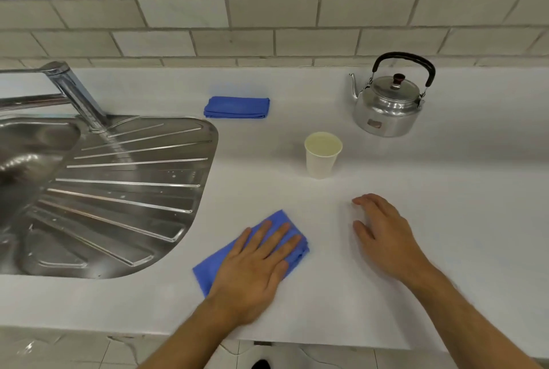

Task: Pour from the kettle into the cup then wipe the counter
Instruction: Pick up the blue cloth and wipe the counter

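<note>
A metal kettle (387,104) with a black handle stands upright at the back right of the white counter (297,303). A pale paper cup (322,156) holding liquid stands left of and in front of it. My left hand (255,264) lies flat with spread fingers, pressing a blue cloth (212,269) onto the counter near the front edge. My right hand (383,235) rests on the bare counter to the right of the cloth, fingers loosely curled, holding nothing.
A second blue cloth (237,107), folded, lies at the back centre. A steel sink with ribbed drainer (124,190) and tap (74,92) fills the left. A tiled wall (297,12) runs behind. The counter's front edge (297,339) is just below my wrists.
</note>
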Available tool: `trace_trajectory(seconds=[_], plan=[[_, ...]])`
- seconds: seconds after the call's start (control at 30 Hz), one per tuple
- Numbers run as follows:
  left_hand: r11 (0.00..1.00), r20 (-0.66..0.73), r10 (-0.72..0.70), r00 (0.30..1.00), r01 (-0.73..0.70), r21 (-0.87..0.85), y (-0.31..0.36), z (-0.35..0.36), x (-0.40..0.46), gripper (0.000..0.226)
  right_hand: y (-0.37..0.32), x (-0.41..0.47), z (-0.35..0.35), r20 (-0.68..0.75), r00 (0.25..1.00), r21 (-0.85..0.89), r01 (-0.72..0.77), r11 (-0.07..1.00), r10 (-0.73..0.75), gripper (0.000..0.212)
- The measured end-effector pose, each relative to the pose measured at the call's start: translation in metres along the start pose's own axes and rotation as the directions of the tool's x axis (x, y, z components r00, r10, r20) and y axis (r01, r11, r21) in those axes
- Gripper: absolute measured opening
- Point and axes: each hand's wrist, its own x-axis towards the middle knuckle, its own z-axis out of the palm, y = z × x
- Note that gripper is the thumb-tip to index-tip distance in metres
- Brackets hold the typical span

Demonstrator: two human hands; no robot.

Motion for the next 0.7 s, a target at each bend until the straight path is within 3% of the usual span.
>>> trace_trajectory(seconds=[0.17, 0.3, 0.43, 0.57, 0.7], plan=[[0.924, -0.046, -0.381, 0.924, 0.382, 0.021, -0.038, -0.003, 0.03, 0.055, 0.01, 0.004, 0.014, 0.017, 0.99, -0.161, -0.135, 0.978, 0.14, 0.064], [0.863, -0.007, -0.506, 0.863, 0.506, 0.016, -0.057, -0.011, 0.096, 0.056, 0.012, 0.005, 0.025, 0.01, 0.977, -0.262, -0.201, 0.944, 0.211, 0.071], [0.873, 0.036, -0.488, 0.872, 0.488, 0.009, -0.03, -0.01, 0.114, 0.056, 0.012, 0.011, 0.026, 0.023, 0.976, -0.298, -0.201, 0.933, 0.218, 0.072], [0.927, 0.049, -0.366, 0.929, 0.369, -0.063, 0.005, -0.001, 0.062, 0.055, 0.015, 0.012, 0.026, 0.032, 0.976, -0.302, -0.196, 0.933, 0.216, 0.073], [0.973, 0.008, -0.227, 0.974, 0.227, -0.04, -0.015, -0.004, 0.009, 0.059, 0.021, 0.014, 0.024, 0.086, 0.974, -0.276, -0.18, 0.944, 0.211, 0.073]])
